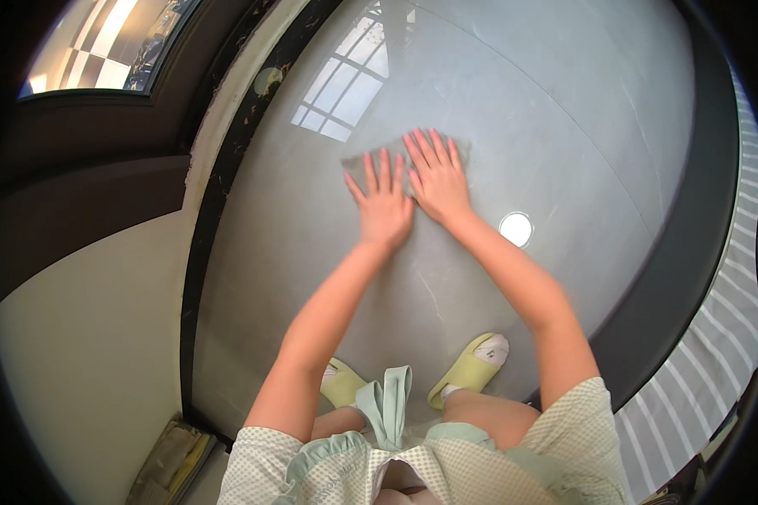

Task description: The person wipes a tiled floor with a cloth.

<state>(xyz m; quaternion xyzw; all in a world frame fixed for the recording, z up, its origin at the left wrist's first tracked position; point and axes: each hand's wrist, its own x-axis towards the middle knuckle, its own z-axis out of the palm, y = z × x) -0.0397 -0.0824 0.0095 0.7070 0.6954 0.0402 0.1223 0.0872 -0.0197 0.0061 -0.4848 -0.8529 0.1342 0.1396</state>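
Observation:
A thin grey cloth (pixel 356 166) lies flat on the glossy grey tiled floor (pixel 312 219). My left hand (pixel 382 202) presses down on its left part, palm down with fingers spread. Over the right part rests my right hand (pixel 437 179), also flat, its fingers stretched forward and slightly apart. The hands are close together, the right one a little farther out. Most of the cloth is hidden under them; its edges show beside the left fingers and past the right fingertips.
My feet wear pale green slippers (pixel 461 370) on the floor. At right runs a dark bed base (pixel 678 278) with grey-and-white striped bedding (pixel 691 396). A black baseboard (pixel 195 278) and pale wall (pixel 101 311) stand at left. Folded items (pixel 170 459) sit at lower left.

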